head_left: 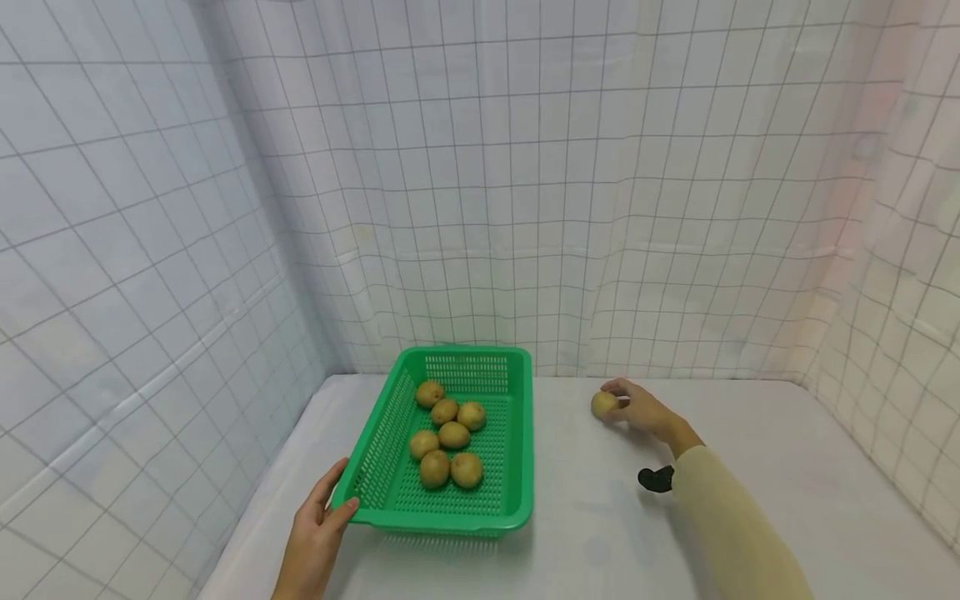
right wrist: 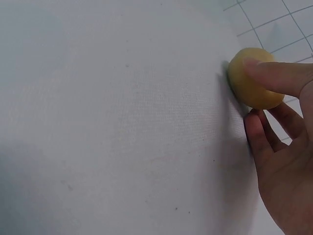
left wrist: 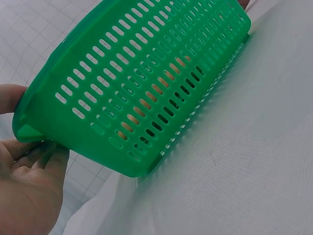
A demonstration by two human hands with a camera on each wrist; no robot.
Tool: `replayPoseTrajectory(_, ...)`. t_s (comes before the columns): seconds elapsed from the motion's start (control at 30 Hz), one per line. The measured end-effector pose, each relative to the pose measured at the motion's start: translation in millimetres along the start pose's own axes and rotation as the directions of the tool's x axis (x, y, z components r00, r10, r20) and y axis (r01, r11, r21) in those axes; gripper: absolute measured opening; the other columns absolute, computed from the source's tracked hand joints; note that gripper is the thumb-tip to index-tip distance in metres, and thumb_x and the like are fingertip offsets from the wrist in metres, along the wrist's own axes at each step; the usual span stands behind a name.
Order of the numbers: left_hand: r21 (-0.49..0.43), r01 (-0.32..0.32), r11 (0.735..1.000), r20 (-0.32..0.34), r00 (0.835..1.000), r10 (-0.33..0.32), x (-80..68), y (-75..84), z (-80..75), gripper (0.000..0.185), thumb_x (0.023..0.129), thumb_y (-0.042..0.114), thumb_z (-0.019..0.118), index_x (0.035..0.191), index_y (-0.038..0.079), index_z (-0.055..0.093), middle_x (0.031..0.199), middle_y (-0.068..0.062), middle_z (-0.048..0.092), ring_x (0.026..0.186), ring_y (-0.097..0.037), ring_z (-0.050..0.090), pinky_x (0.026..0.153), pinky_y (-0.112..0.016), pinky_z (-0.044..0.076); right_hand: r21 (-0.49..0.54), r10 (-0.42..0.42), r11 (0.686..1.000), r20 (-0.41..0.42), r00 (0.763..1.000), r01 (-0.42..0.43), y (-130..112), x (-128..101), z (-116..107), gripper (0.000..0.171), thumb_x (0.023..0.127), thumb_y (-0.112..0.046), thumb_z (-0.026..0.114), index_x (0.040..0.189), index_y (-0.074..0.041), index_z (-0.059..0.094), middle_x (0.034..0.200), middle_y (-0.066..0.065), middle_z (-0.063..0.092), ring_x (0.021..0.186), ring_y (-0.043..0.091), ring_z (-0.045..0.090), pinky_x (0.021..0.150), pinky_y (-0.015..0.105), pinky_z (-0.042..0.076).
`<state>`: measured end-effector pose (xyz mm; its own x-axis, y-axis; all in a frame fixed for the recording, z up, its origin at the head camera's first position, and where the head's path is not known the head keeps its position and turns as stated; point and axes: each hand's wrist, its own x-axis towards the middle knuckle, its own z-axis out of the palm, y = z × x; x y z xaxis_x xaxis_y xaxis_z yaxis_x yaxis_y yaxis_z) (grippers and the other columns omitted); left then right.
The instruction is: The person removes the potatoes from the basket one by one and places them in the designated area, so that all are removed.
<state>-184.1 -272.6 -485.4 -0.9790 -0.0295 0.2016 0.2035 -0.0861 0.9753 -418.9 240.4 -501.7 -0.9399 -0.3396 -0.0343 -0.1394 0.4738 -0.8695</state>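
Green plastic basket (head_left: 438,522), lower centre of head frame, seven potatoes (head_left: 453,435) inside; left hand (head_left: 315,529) fingers grip its near-left corner. Right hand (head_left: 645,414) fingers hold single potato (head_left: 603,405) near bench's (head_left: 592,533) far edge, right of centre, dark object (head_left: 655,479) beside sleeve (head_left: 735,517).

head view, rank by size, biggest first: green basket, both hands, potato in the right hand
1. Green basket
2. Left hand and right hand: too alike to rank
3. Potato in the right hand, clearly smallest
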Motion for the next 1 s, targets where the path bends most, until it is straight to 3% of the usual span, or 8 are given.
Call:
replayPoseTrajectory(0.53,-0.014,-0.007,1.000,-0.001,1.000,0.007,0.4,-1.4,0.1,0.071,0.107,0.002,0.054,0.160,-0.012,0.009,0.165,-0.028,0.004,0.127,0.004,0.050,0.102,-0.020,0.046,-0.031,0.014,0.999,-0.004,1.000,-0.014,-7,-7,-14,0.071,0.091,-0.018,0.082,0.149,0.002,0.046,0.149,0.028,0.046,0.137,0.048,0.044,0.111,0.063,0.037)
replayPoseTrajectory(1.0,-0.020,-0.012,1.000,0.006,1.000,0.012,0.0,-2.2,-1.0,0.070,0.107,0.002,0.053,0.160,-0.012,0.009,0.166,-0.027,0.004,0.128,0.002,0.050,0.102,-0.020,0.046,-0.047,-0.047,0.998,0.009,0.999,0.047,-28,-12,-27,0.060,0.096,-0.012,0.074,0.148,0.001,0.047,0.148,0.030,0.046,0.136,0.050,0.043,0.109,0.064,0.039)
